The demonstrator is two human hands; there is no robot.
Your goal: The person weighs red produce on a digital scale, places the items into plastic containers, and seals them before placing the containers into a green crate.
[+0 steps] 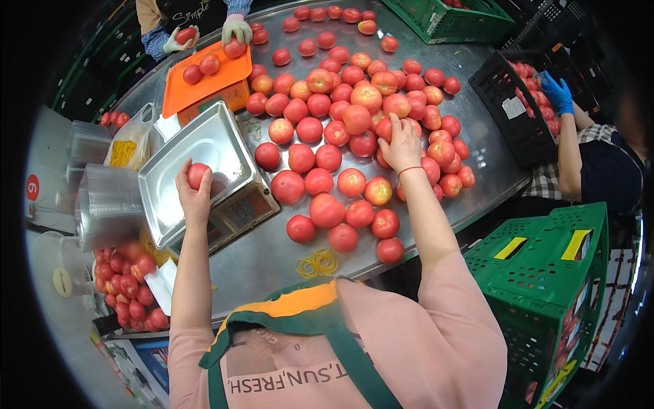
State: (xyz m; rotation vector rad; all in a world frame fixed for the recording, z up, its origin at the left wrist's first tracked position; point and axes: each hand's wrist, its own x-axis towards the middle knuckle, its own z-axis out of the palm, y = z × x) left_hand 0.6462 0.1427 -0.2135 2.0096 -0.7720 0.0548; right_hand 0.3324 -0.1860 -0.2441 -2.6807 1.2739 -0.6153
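Observation:
My left hand [196,202] has its fingers around a red tomato [197,176], just over the metal pan [173,158] of a weighing scale. Apart from that tomato, the visible part of the pan is bare. Further right, my right hand [403,145] reaches into a broad heap of tomatoes [357,119] on the steel table [265,271]. Its fingers curl over one tomato [384,129], partly hidden by the hand. Several looser tomatoes [327,210] lie nearer to me, beside the scale's keypad [242,209].
Yellow rubber bands [317,263] lie near the table's front edge. Clear plastic trays [110,204] are stacked left. Across the table, a gloved person handles tomatoes at an orange-topped scale [214,76]. At right, another person's blue-gloved hand [557,92] reaches into a black crate [511,112]; green crates [536,260] stand nearer.

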